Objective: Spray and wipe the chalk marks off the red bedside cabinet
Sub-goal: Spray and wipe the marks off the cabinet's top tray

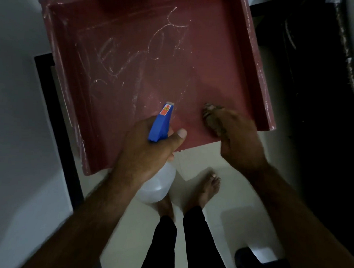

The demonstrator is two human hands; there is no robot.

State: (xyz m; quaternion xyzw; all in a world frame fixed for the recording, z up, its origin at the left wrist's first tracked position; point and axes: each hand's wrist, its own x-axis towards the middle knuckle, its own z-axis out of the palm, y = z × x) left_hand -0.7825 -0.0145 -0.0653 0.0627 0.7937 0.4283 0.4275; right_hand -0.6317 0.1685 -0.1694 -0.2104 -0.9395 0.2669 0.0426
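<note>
Red bedside cabinet [214,61] seen from above, top scrawled with white chalk marks [122,55] across far and left areas. Left hand [149,151] at near edge, fingers wrapped around spray bottle [158,185], blue nozzle [161,123] aimed at the top. Right hand [238,140] at near right corner, fingers clenched on a cloth [210,115] pressed to the surface. Bare feet on pale floor [240,196] below.

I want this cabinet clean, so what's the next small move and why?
Probably sweep the cloth under the right hand leftward toward the chalk marks; they cover the cabinet top far left, and the spray bottle in the left hand points there.
</note>
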